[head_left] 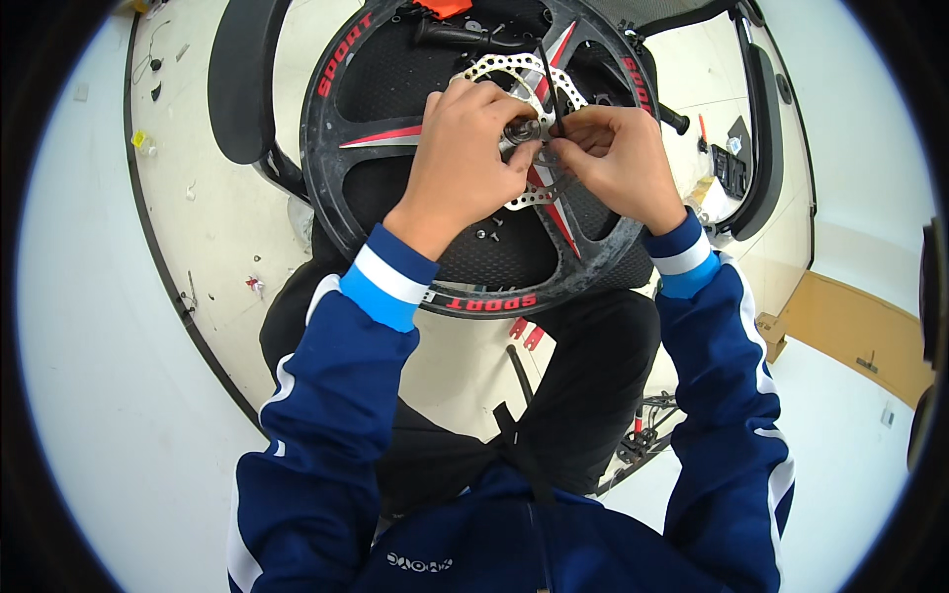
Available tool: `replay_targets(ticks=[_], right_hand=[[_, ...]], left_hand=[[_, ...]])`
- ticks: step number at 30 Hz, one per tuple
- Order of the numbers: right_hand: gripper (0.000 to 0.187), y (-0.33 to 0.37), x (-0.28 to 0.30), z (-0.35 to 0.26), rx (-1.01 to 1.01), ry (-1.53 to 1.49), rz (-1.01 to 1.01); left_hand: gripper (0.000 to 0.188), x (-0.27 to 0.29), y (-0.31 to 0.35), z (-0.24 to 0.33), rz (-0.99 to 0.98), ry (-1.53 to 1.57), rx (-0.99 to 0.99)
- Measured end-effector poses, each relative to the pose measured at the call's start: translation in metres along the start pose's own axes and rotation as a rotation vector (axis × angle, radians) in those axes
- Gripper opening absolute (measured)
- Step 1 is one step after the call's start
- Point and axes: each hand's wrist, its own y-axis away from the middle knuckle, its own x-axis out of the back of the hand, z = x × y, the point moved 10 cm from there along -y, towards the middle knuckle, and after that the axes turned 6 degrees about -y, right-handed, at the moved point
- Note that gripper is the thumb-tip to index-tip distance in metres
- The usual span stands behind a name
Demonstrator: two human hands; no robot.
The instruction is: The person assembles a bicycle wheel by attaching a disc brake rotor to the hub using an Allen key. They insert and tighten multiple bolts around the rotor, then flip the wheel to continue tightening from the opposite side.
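Note:
A black bicycle wheel (pixel 327 148) with red and white spoke stripes lies flat on a black chair seat before me. A silver brake disc (pixel 506 65) with many holes sits at its centre. My left hand (pixel 463 148) curls its fingers and thumb round the metal hub axle (pixel 521 129). Just right of it, my right hand (pixel 618 153) pinches a thin black hex key (pixel 549 84), whose long arm points up and away. The key's lower end is hidden by the fingers, so I cannot tell what it touches.
Loose screws (pixel 496 223) lie on the seat between the spokes. Beyond the hub is a black handle-like part (pixel 470 40) and an orange piece (pixel 445 7). Chair armrests (pixel 240 84) flank the wheel. A black tool case (pixel 730 173) is on the floor at right.

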Motion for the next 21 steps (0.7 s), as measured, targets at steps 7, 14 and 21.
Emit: replay_targets(ticks=[7,14,21], right_hand=[[0.024,-0.004,-0.002,-0.021,-0.02,0.183,0.084],[0.023,0.002,-0.002,-0.01,-0.036,0.126,0.168],[0.015,0.012,-0.005,-0.009,0.043,0.028,0.234]], left_hand=[[0.051,0.026,-0.018,-0.026,0.005,0.325,0.138],[0.042,0.006,-0.034,-0.008,0.007,-0.26,-0.253],[0.029,-0.018,-0.057,0.008,-0.266,-0.364,-0.545]])
